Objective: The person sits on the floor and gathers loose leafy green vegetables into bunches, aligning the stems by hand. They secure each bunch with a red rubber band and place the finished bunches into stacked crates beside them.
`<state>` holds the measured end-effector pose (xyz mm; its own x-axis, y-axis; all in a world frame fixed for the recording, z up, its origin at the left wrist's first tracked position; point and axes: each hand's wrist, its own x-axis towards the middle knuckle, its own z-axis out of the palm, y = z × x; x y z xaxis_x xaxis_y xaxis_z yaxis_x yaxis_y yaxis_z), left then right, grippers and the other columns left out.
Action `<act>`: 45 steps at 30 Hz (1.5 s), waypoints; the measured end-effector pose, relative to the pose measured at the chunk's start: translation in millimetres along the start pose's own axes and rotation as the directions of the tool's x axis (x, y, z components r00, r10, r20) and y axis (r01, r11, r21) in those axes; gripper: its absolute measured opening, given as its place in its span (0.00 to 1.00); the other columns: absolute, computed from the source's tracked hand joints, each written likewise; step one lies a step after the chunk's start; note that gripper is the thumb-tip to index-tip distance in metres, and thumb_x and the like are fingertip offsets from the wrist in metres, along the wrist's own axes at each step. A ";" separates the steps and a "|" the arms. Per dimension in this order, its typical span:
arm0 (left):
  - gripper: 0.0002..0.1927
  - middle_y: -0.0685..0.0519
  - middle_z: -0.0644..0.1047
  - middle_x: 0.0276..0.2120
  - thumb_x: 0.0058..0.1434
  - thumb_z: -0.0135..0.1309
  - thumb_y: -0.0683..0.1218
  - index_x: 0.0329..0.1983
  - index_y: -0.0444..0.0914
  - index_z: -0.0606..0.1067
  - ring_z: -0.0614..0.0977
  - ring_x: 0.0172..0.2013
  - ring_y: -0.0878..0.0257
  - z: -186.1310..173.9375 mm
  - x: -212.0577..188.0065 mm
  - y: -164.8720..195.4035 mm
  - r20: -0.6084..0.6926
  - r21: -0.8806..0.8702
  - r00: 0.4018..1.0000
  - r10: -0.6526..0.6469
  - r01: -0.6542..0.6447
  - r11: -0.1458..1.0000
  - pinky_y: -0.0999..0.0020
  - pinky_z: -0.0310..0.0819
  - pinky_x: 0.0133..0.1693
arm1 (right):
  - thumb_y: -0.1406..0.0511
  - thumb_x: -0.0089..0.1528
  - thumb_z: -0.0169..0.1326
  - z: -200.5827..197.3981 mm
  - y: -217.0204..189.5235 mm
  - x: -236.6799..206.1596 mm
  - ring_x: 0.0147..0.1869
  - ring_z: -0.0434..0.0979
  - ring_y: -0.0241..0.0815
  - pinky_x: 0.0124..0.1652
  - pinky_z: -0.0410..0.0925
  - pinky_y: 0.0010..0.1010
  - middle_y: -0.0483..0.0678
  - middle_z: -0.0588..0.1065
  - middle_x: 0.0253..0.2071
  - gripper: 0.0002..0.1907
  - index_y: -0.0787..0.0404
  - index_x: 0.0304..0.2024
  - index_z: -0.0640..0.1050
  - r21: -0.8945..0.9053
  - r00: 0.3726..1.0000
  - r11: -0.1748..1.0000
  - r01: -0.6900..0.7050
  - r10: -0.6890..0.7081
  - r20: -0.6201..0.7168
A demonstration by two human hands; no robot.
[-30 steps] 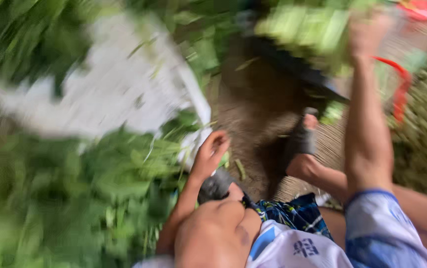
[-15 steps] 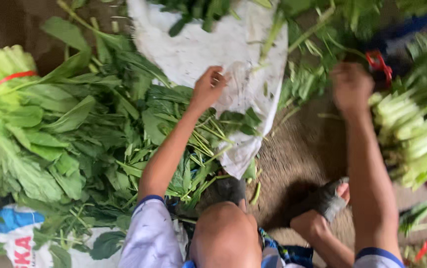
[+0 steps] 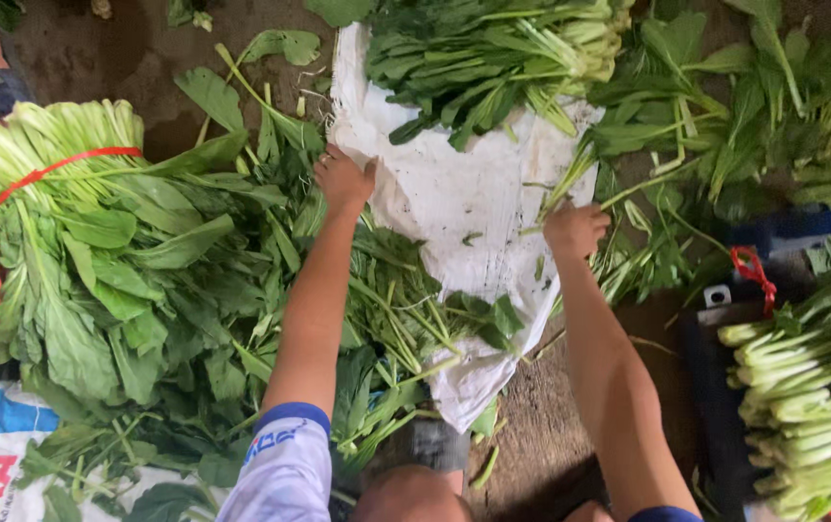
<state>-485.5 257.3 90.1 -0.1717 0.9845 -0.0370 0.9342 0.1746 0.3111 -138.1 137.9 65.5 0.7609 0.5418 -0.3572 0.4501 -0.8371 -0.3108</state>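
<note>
left hand (image 3: 343, 181): we're pinching left edge of white sack (image 3: 454, 213), centre on ground | right hand (image 3: 575, 230): closed on sack's right edge by loose greens (image 3: 657, 164) | tied leafy bundle (image 3: 58, 193) far left

Both arms outstretched; hands (image 3: 343, 179) (image 3: 575, 229) closed, knuckles up.

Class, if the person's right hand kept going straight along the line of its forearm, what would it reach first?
Probably the loose long-stemmed green leaves just beyond the right hand, at the white woven sack edge; depth is unclear.
</note>
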 end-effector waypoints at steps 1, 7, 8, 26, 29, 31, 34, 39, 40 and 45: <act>0.48 0.30 0.67 0.59 0.59 0.60 0.65 0.65 0.23 0.58 0.69 0.59 0.32 0.3 2.8 5.0 0.021 0.007 0.999 -0.042 0.042 0.999 0.39 0.57 0.59 | 0.54 0.69 0.47 0.2 -3.3 0.6 0.64 0.65 0.68 0.55 0.65 0.58 0.66 0.60 0.62 0.30 0.70 0.62 0.59 0.058 0.999 0.998 0.006 -0.003 -0.051; 0.32 0.36 0.79 0.47 0.68 0.49 0.64 0.56 0.31 0.72 0.77 0.53 0.37 15.7 4.2 27.8 0.056 -0.011 0.988 -0.146 0.147 0.989 0.33 0.56 0.60 | 0.55 0.71 0.42 7.5 -9.0 13.6 0.52 0.77 0.69 0.49 0.72 0.57 0.68 0.76 0.51 0.23 0.68 0.55 0.71 0.229 0.999 0.973 0.012 -0.004 -0.036; 0.28 0.37 0.80 0.45 0.69 0.47 0.63 0.53 0.34 0.75 0.79 0.51 0.38 19.7 4.0 28.5 0.097 -0.042 0.982 -0.162 0.167 0.985 0.31 0.56 0.62 | 0.53 0.73 0.41 6.8 -5.7 16.1 0.51 0.76 0.71 0.49 0.70 0.59 0.69 0.76 0.48 0.24 0.69 0.51 0.73 0.269 0.997 0.960 0.071 -0.057 -0.060; 0.21 0.44 0.76 0.21 0.76 0.42 0.54 0.37 0.38 0.79 0.79 0.24 0.44 12.6 -159.9 -41.0 0.028 -0.109 0.966 0.256 -0.252 0.962 0.43 0.74 0.47 | 0.49 0.72 0.48 -33.9 191.4 -27.8 0.37 0.81 0.62 0.37 0.71 0.47 0.69 0.77 0.31 0.31 0.75 0.38 0.74 0.251 0.901 0.882 0.399 -0.428 0.072; 0.21 0.43 0.78 0.28 0.80 0.40 0.54 0.36 0.39 0.77 0.80 0.34 0.42 12.4 -238.9 -65.0 -0.302 0.068 0.818 0.490 -0.494 0.867 0.49 0.67 0.50 | 0.55 0.71 0.44 -31.8 259.8 -57.2 0.28 0.82 0.60 0.28 0.72 0.47 0.65 0.78 0.30 0.22 0.71 0.42 0.73 0.251 0.884 0.896 0.367 -0.419 0.206; 0.20 0.43 0.77 0.16 0.72 0.44 0.53 0.32 0.39 0.80 0.80 0.20 0.45 5.4 -276.9 -75.8 0.221 -0.015 0.951 0.214 -0.216 0.976 0.40 0.65 0.59 | 0.59 0.67 0.47 -31.5 304.2 -74.7 0.22 0.80 0.60 0.21 0.71 0.47 0.66 0.78 0.29 0.18 0.69 0.48 0.74 0.014 0.727 0.750 0.661 -0.645 0.235; 0.18 0.42 0.79 0.22 0.71 0.45 0.54 0.36 0.40 0.80 0.81 0.27 0.43 -5.9 -314.0 -87.8 0.204 0.009 0.952 0.228 -0.234 0.972 0.47 0.70 0.44 | 0.56 0.68 0.52 -18.1 339.1 -94.2 0.27 0.79 0.62 0.25 0.71 0.49 0.67 0.78 0.28 0.16 0.65 0.42 0.74 -0.111 0.690 0.691 0.715 -0.669 0.276; 0.17 0.43 0.81 0.27 0.70 0.46 0.55 0.39 0.41 0.79 0.82 0.32 0.46 -23.5 -314.7 -89.2 0.264 0.054 0.946 0.189 -0.210 0.976 0.47 0.70 0.45 | 0.48 0.68 0.50 -34.8 302.4 -102.7 0.35 0.82 0.62 0.33 0.73 0.51 0.60 0.80 0.29 0.22 0.59 0.35 0.75 -0.299 0.745 0.716 0.630 -0.449 0.493; 0.17 0.41 0.80 0.32 0.69 0.47 0.56 0.43 0.39 0.78 0.82 0.35 0.45 -28.9 -311.7 -86.1 0.204 0.038 0.959 0.195 -0.206 0.978 0.47 0.70 0.45 | 0.46 0.68 0.49 -48.9 282.0 -101.9 0.36 0.83 0.60 0.35 0.74 0.51 0.58 0.80 0.30 0.24 0.58 0.33 0.77 -0.403 0.725 0.625 0.669 -0.428 0.540; 0.29 0.39 0.72 0.55 0.64 0.55 0.57 0.62 0.34 0.70 0.73 0.53 0.40 -65.1 -308.2 -58.3 -0.120 -0.111 0.978 0.169 -0.182 0.977 0.44 0.67 0.53 | 0.46 0.62 0.54 -143.7 152.1 -107.8 0.44 0.82 0.55 0.45 0.76 0.44 0.56 0.81 0.38 0.24 0.59 0.41 0.79 -0.314 0.368 0.235 0.920 -0.794 0.484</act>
<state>-507.3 -57.5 145.2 -0.0476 0.9903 0.1308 0.9093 -0.0112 0.4159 -84.5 -58.7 183.3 -0.3034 0.9008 -0.3107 0.9525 0.2777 -0.1251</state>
